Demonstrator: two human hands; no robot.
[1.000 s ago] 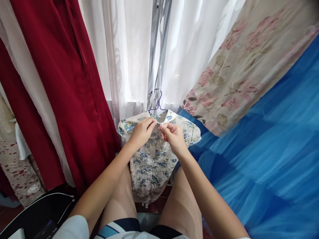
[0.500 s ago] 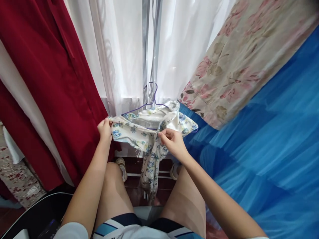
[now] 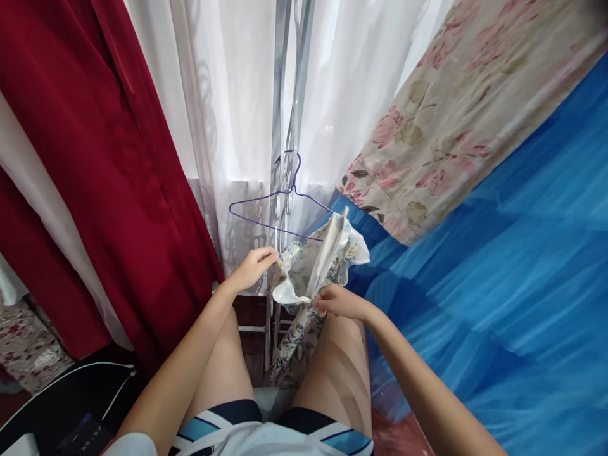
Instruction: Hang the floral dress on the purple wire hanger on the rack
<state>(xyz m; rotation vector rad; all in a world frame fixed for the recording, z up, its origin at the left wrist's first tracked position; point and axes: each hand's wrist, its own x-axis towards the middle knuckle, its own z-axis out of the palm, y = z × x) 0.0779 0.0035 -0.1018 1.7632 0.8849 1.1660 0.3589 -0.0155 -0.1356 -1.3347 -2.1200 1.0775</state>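
A purple wire hanger [image 3: 259, 201] hangs by its hook from grey ribbons, its left arm bare. Over its right arm droops a white blouse [image 3: 327, 253] with blue flowers, its lower part trailing down between my knees. My left hand [image 3: 254, 269] pinches the garment's left edge between thumb and fingertips. Lower and to the right, my right hand [image 3: 339, 301] is closed on the cloth near the front opening. The fingertips of that hand are partly hidden by its own knuckles.
Grey ribbons [image 3: 297, 88] run down before a white curtain [image 3: 232, 95]. A red curtain [image 3: 128, 190] hangs at left, a floral curtain [image 3: 418, 139] and blue tulle [image 3: 498, 285] at right. A black container [image 3: 52, 405] stands low at left.
The blouse has come off the hanger's left arm and gathered to the right. My left hand has moved right and slightly down; my right hand has dropped lower.
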